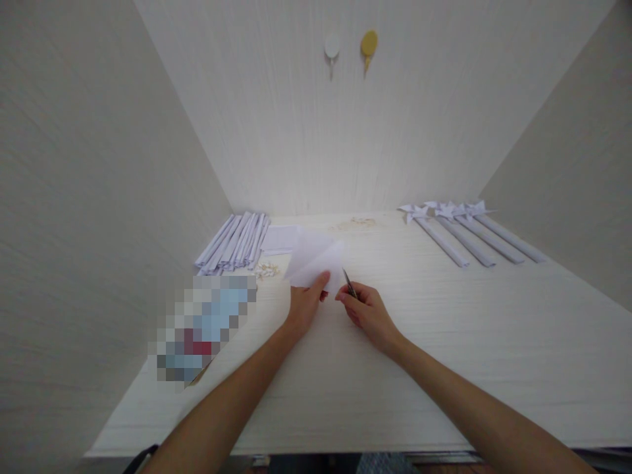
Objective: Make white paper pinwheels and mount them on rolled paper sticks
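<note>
My left hand (310, 301) grips a square sheet of white paper (316, 253) by its near edge, thumb on top. Faint crease lines run across the sheet, which is held above the table. Just to the right, my right hand (363, 309) is closed around what looks like a pair of scissors (350, 284). Their dark, slim blades point up and away, close to the paper's right corner, and the handles are hidden in the fingers. Whether the blades touch the paper, I cannot tell.
Rolled paper sticks (234, 243) are piled at the back left, beside flat paper squares (279, 239). Small pale pieces (267, 269) lie nearby. A blurred-out item (207, 329) sits at left. Several paper pinwheels on sticks (444, 240) lie back right. Two hooks (368, 45) hang on the wall.
</note>
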Available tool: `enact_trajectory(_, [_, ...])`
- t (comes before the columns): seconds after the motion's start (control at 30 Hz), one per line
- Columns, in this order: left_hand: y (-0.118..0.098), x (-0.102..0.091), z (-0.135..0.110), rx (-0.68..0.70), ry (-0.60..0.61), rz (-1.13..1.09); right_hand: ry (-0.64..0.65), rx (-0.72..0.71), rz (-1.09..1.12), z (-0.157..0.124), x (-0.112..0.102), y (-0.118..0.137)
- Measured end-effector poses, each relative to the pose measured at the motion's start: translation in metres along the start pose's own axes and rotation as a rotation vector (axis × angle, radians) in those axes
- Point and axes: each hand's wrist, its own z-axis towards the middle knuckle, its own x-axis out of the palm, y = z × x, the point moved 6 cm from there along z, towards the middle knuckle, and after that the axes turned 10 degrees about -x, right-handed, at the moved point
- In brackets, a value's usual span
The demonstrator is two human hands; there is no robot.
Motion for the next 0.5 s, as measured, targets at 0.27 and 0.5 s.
enact_trajectory(0.27, [0.0019, 0.0002, 0.0040, -0.041, 0.028, -0.130, -0.069, -0.009, -0.072, -0.0006, -0.0051, -0.0010])
enact_trajectory(0.5, [0.0042, 0.0040, 0.0030, -0.008, 0.086, -0.060, -0.066, -0.027, -0.064, -0.0008, -0.0036, -0.0004])
